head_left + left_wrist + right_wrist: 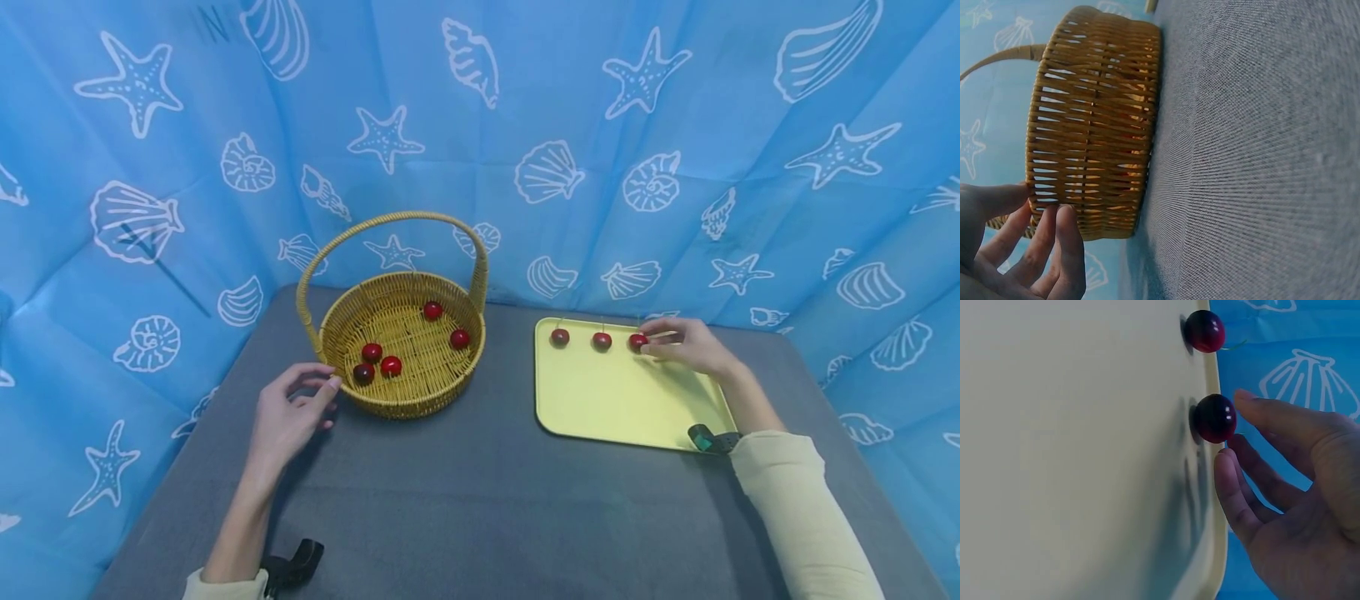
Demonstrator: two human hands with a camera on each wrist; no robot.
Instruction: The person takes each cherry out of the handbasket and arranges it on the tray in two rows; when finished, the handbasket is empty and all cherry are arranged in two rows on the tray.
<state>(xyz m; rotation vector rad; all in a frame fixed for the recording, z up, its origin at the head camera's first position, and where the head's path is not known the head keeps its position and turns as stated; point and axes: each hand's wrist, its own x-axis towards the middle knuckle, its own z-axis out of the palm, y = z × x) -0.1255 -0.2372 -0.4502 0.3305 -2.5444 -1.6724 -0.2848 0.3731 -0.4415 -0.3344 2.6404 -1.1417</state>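
Note:
My left hand (292, 412) grips the near left rim of the round wicker basket (405, 408), thumb and fingers at its edge. Inside the basket lie several dark red cherries, among them one cherry (432, 310) at the far side. On the right, the yellow tray (615, 400) has three cherries in a row along its far edge. Over the rightmost cherry (1215, 419) my right hand (686, 343) is spread, thumb and fingertips close around it; small gaps show in the right wrist view. The middle cherry (602, 341) and the left cherry (559, 337) sit beside it.
A grey cloth (480, 517) covers the table. The basket's tall arched handle (397, 217) rises above its rim. Behind everything hangs a blue curtain (450, 100) with white shells and starfish, close to the tray's far edge.

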